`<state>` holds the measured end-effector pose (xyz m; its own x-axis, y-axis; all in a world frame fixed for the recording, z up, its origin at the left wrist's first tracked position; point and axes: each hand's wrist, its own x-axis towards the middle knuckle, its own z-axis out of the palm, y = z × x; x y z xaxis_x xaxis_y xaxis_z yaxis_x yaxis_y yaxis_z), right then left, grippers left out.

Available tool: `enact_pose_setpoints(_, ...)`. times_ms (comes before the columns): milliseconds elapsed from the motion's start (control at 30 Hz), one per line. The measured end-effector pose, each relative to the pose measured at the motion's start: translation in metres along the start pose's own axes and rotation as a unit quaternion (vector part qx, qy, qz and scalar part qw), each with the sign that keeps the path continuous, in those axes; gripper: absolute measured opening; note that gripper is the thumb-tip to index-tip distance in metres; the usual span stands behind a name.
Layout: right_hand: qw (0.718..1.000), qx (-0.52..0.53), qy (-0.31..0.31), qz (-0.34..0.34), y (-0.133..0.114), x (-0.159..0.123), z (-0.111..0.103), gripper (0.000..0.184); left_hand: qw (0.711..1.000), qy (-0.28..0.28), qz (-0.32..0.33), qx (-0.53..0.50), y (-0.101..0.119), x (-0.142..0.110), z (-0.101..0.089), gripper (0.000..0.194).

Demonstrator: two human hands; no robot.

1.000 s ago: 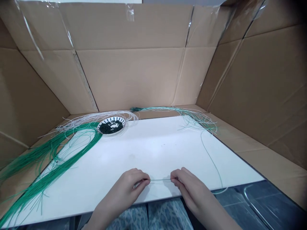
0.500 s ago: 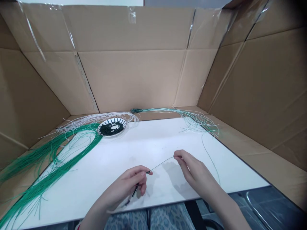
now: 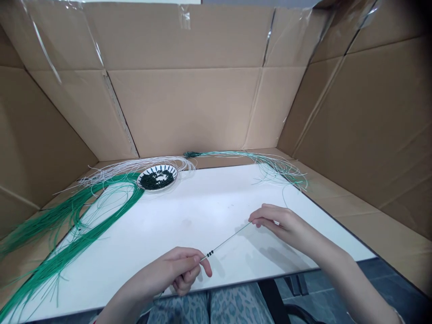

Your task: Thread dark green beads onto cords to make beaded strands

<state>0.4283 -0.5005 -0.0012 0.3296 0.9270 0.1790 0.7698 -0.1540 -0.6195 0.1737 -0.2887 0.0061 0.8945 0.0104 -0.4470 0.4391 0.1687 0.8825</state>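
Left hand (image 3: 178, 267) pinched thread (image 3: 232, 236) beside dark beads (image 3: 209, 254); right hand (image 3: 281, 220) pinched it farther along; its course behind left hand was hidden, bead count unclear.

Two hands, one left (image 3: 185, 269) and one right (image 3: 280, 222), with one thread (image 3: 232, 235) between them. Three dark beads (image 3: 209, 254) show on the thread beside the left hand; any under the fingers cannot be counted. One dish (image 3: 173, 170) contains a heap of dark grains (image 3: 150, 181), far too many to number. There is one white bundle (image 3: 128, 166) and one pale green bundle (image 3: 229, 153) with a single dark end (image 3: 191, 155). Green strands (image 3: 99, 227) form two thick runs, perhaps one loop, their strands uncountable. One white board (image 3: 189, 202), three cardboard walls (image 3: 192, 108) and two clothed legs (image 3: 232, 306) complete the count.
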Motion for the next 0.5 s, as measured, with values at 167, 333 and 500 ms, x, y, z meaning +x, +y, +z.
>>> enact_pose_setpoints(167,1.000,0.016,-0.016,0.007,-0.005,0.005,-0.006,0.029,0.998,-0.038,0.012,0.045,0.001,0.006,-0.002,0.057)
enact_pose_setpoints(333,1.000,0.016,-0.017,0.015,-0.014,0.010,-0.007,0.028,0.994,-0.098,0.037,0.020,-0.002,0.025,0.004,0.051)
enact_pose_setpoints(500,0.999,-0.001,-0.020,0.029,-0.007,0.016,-0.012,0.027,0.995,-0.082,0.055,-0.007,-0.006,0.033,0.009,0.046)
